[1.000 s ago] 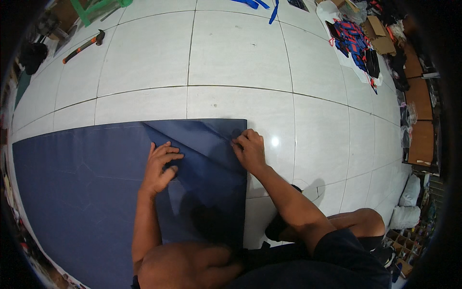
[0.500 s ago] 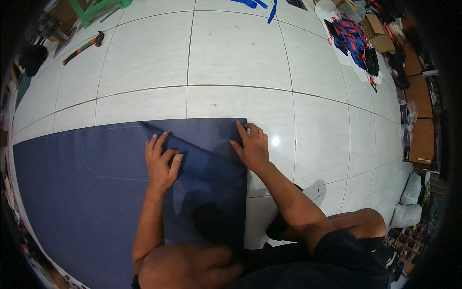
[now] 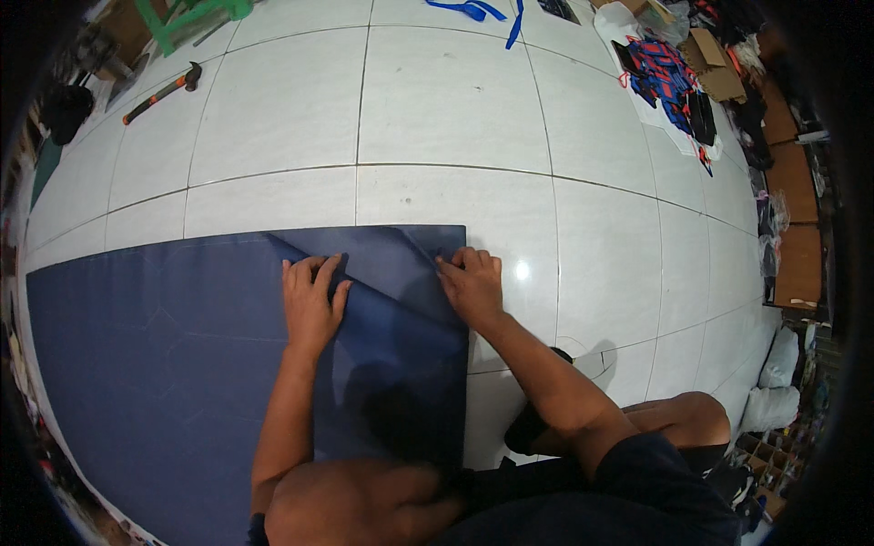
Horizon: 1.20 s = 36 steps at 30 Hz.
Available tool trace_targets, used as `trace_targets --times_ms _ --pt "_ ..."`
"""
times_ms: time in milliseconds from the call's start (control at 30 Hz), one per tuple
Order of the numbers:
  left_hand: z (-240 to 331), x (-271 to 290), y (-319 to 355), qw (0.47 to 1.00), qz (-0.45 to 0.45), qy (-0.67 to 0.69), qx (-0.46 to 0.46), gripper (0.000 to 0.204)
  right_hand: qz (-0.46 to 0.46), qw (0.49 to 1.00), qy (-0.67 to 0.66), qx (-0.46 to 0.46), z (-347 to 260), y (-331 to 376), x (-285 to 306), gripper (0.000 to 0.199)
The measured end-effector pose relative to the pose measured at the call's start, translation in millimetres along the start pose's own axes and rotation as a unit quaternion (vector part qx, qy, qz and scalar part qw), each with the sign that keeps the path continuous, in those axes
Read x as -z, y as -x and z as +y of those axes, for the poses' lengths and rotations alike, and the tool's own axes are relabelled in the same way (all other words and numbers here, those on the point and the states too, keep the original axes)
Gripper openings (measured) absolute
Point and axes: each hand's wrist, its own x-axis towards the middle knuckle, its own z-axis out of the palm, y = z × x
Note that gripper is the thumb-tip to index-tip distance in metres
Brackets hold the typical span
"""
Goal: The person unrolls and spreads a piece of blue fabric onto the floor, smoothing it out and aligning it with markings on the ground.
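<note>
A large dark blue sheet of fabric (image 3: 164, 346) lies flat on the white tiled floor (image 3: 455, 100), with a folded-over flap running diagonally near its top right corner. My left hand (image 3: 311, 300) rests flat on the sheet, fingers together, pressing along the fold line. My right hand (image 3: 472, 284) presses down near the sheet's right edge, fingers curled onto the flap's corner. Both forearms reach in from the lower edge.
A hammer (image 3: 164, 91) lies at the far left on the floor, near a green stool (image 3: 196, 16). Blue straps (image 3: 473, 11) lie at the top. Blue and red patterned cloth (image 3: 669, 77) and cardboard boxes (image 3: 719, 73) crowd the right side.
My left hand has slid up and flattened along the fold, its fingers now extended. The right hand stayed near the sheet's right edge, pressing the flap.
</note>
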Motion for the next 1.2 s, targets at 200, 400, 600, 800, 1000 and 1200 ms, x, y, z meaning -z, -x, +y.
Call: trace_targets --times_ms 200,400,600,800,1000,1200 --pt "2.4 -2.4 -2.2 0.999 0.006 0.040 -0.011 0.047 -0.148 0.952 -0.269 -0.007 -19.2 0.5 20.1 0.029" --pt "-18.1 9.5 4.0 0.990 -0.079 0.109 -0.047 0.029 -0.201 0.867 -0.436 -0.134 -5.2 -12.0 5.7 0.040" --pt "-24.4 14.4 15.0 0.976 -0.053 0.211 0.002 0.022 0.008 0.999 0.039 -0.021 1.8 -4.9 2.2 0.044" --pt "-4.8 2.9 2.1 0.999 -0.023 0.040 0.029 0.037 -0.015 0.994 -0.105 0.027 -0.8 -3.3 -5.6 0.025" --pt "8.9 2.5 -6.4 1.000 0.018 0.024 0.001 0.045 -0.253 0.872 -0.417 -0.037 -15.8 -18.6 26.3 0.026" --pt "-19.5 10.5 8.9 0.990 -0.066 0.124 -0.030 0.031 -0.192 0.885 -0.361 -0.222 -18.2 -33.5 32.7 0.038"
